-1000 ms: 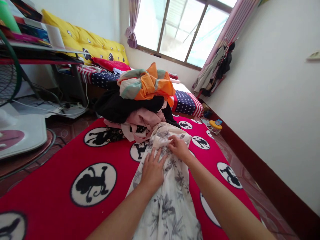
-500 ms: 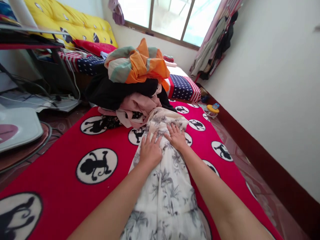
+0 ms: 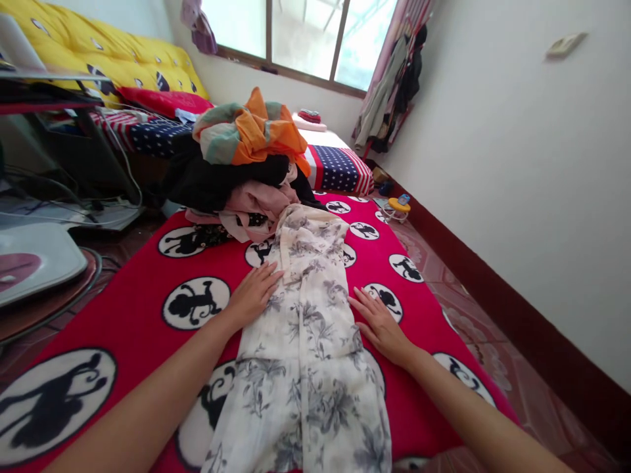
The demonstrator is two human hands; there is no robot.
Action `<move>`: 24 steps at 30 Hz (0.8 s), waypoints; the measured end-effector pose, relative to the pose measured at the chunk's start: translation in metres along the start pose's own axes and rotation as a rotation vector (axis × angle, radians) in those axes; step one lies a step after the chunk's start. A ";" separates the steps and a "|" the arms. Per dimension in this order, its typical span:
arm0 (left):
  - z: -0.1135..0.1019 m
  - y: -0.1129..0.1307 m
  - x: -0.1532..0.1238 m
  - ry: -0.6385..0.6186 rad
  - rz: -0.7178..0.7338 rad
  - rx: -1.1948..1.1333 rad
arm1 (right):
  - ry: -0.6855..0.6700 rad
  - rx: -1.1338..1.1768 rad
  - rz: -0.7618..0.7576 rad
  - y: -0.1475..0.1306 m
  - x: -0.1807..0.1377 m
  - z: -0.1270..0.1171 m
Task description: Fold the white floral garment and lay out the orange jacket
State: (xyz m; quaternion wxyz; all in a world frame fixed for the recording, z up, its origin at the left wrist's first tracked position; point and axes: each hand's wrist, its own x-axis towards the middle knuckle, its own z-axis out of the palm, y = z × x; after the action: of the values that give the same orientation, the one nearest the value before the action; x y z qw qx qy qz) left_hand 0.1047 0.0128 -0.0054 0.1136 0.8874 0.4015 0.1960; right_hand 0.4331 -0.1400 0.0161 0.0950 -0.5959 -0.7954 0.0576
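Note:
A long white garment with grey floral print (image 3: 315, 328) lies lengthwise before me on the red blanket (image 3: 142, 387) with monkey medallions. Its far end meets the clothes pile, and a seam runs down its middle. My left hand (image 3: 255, 293) rests flat at its left edge, fingertips on the cloth. Beside its right edge, my right hand (image 3: 382, 327) lies with fingers spread, mostly on the blanket, fingertips at the cloth. Neither hand grips anything.
The clothes pile (image 3: 246, 190) has an orange and green piece (image 3: 256, 131) on top. A white plastic seat (image 3: 39, 263) stands at left, near a desk with cables. A yellow stool (image 3: 399, 205) is by the right wall. Behind is a bed with a star-patterned cover (image 3: 335, 167).
My hands have moved apart from the garment's middle to its two sides and nearer to me. The cloth lies flatter and wider. The view has shifted a little to the right.

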 end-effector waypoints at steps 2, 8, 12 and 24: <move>-0.008 -0.006 -0.018 -0.007 0.047 -0.084 | 0.041 0.080 -0.033 -0.007 -0.014 -0.001; -0.054 -0.001 -0.088 -0.222 0.178 -0.253 | 0.103 0.236 -0.227 -0.034 -0.023 0.003; -0.077 0.012 -0.119 -0.366 0.196 -0.234 | 0.021 0.225 -0.297 -0.051 -0.011 0.001; -0.058 0.049 -0.105 -0.374 0.490 -0.198 | -0.070 0.262 -0.421 -0.063 0.004 -0.003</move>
State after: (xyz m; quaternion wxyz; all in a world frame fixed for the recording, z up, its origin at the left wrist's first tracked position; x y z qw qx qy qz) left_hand 0.0491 -0.0957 0.0374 0.2207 0.9629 0.1272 0.0891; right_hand 0.3738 -0.1542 0.0322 0.1537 -0.3973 -0.8905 0.1600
